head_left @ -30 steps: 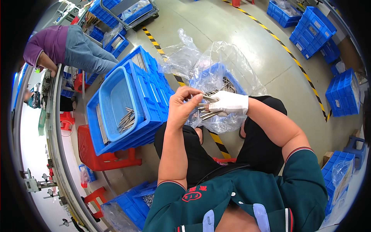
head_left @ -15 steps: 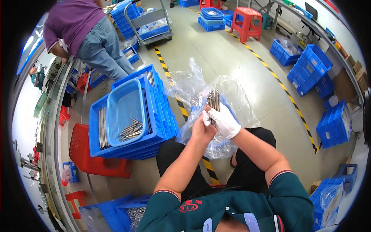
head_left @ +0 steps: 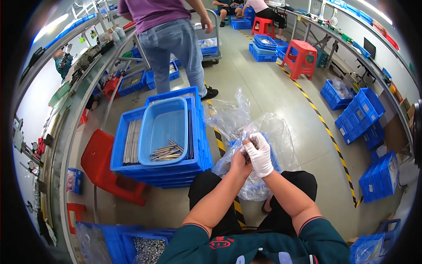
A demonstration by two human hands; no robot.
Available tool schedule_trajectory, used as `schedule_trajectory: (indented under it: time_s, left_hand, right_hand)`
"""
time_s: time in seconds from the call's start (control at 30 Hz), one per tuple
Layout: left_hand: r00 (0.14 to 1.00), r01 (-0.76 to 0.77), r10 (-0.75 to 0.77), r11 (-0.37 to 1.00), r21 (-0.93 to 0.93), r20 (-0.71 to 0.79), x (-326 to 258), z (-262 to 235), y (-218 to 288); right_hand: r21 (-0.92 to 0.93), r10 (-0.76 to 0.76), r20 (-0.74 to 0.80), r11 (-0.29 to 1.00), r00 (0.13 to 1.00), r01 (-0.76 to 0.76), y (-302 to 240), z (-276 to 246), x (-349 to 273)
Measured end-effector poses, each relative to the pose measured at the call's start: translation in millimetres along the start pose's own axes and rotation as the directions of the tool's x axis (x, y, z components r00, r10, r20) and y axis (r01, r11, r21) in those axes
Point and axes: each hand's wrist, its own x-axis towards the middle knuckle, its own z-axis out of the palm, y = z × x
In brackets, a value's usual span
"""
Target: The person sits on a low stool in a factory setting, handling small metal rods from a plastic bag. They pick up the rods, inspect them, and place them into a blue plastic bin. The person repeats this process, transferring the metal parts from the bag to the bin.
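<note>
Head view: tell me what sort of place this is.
Most likely a factory workshop: a stack of blue crates with rows of metal rods in the top one, black-and-yellow tape marking the floor, and a long workbench along the left.

Bright, even, cool-white indoor light. Glowing white tube lamp (head_left: 52, 27) at upper left; second long white strip lamp (head_left: 373, 11) at upper right. Pale sheen on smooth grey floor (head_left: 272, 93), darker below stacked blue plastic crates (head_left: 202, 149). Glints along crumpled clear plastic bag (head_left: 226, 116). White-gloved right hand (head_left: 260, 156) brightest near centre — bare left hand (head_left: 240, 164) mid-toned, detail between hands dark, soft. Strong fisheye bend: long grey counter (head_left: 81, 101) at left bows outward. Black vignette at corners, bluish fringe along left rim.
</note>
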Motion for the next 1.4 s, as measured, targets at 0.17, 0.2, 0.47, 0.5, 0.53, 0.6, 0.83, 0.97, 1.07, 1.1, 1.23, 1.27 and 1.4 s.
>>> schedule_trajectory:
  time_s: [0.17,0.2,0.47,0.5,0.53,0.6,0.83,0.97,1.07,1.1,1.23,1.27,1.4]
  left_hand:
    - [0.999,0.044,-0.047,0.964,0.262,0.003,-4,-14,9]
    - [0.997,-0.020,0.044,0.936,0.351,-0.060,-2,-14,6]
    - [0.688,-0.412,0.628,-0.074,0.908,0.364,-4,9,34]
    - [0.730,-0.370,0.572,-0.129,0.920,0.374,-10,13,40]
    - [0.771,-0.325,0.515,-0.185,0.927,0.373,-13,13,45]
    - [0.819,-0.391,0.394,-0.147,0.909,0.416,-15,8,52]
    - [0.935,-0.312,0.138,-0.118,0.943,0.327,-45,37,47]
    - [0.937,-0.327,0.073,-0.171,0.929,0.343,-46,41,45]
    - [0.904,-0.367,0.195,-0.107,0.924,0.381,-37,32,39]
    - [0.891,-0.381,0.268,-0.001,0.925,0.367,-33,28,38]
    - [0.837,-0.456,0.477,0.342,0.822,0.267,-16,21,44]
    - [0.860,-0.439,0.447,0.404,0.803,0.246,-16,21,45]
    - [0.930,-0.350,0.315,0.588,0.729,0.192,-24,23,41]
  right_hand:
    - [-0.086,0.000,-0.086,0.996,0.996,-0.007,13,-11,7]
    - [-0.102,0.006,-0.103,0.995,0.995,-0.017,19,-17,9]
    - [-0.085,0.512,-0.003,0.856,0.859,-0.510,-5,-42,-7]
    - [-0.059,0.559,0.082,0.829,0.825,-0.556,-6,-48,-9]
    - [-0.093,0.615,0.182,0.787,0.767,-0.610,-13,-50,-10]
    - [-0.181,0.714,0.354,0.686,0.604,-0.705,-30,-54,-11]
    - [-0.008,0.679,0.618,0.509,0.396,-0.860,-4,-59,-21]
    - [0.026,0.596,0.725,0.475,0.344,-0.879,17,-67,-22]
    - [-0.007,0.651,0.622,0.560,0.435,-0.828,10,-65,-20]
    - [-0.077,0.644,0.581,0.653,0.498,-0.754,7,-64,-20]
    - [-0.192,0.600,0.406,0.793,0.689,-0.578,-8,-68,-17]
    - [-0.175,0.586,0.387,0.805,0.712,-0.567,-11,-71,-16]
    - [-0.152,0.551,0.301,0.833,0.778,-0.532,-15,-83,-10]
